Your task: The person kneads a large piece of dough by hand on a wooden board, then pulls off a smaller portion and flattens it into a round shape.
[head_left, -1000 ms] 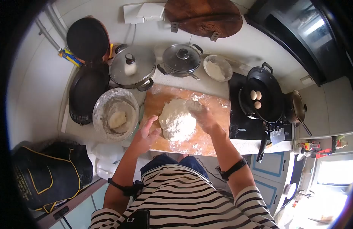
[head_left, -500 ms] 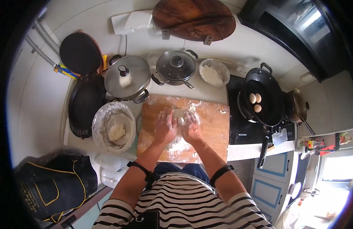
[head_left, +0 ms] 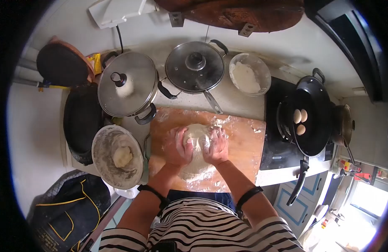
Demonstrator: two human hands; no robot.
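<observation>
A pale, floury lump of dough (head_left: 197,136) lies on a wooden board (head_left: 240,145) on the counter. My left hand (head_left: 177,148) presses on its left side and my right hand (head_left: 216,145) on its right side, fingers curled over the top. Both hands are dusted with flour. Loose flour is scattered on the board below and above the dough. My forearms, each with a black band, reach in from below, over a striped shirt.
A floury metal bowl (head_left: 102,161) with a small dough piece (head_left: 122,156) sits left of the board. Behind stand two lidded pots (head_left: 126,84) (head_left: 195,67) and a bowl of flour (head_left: 249,74). A black wok (head_left: 315,126) with three eggs (head_left: 300,119) is at right.
A second ago the dough lay spread flat under my open hands. Both hands have since closed in and gathered it into a rounded lump. The camera has moved closer.
</observation>
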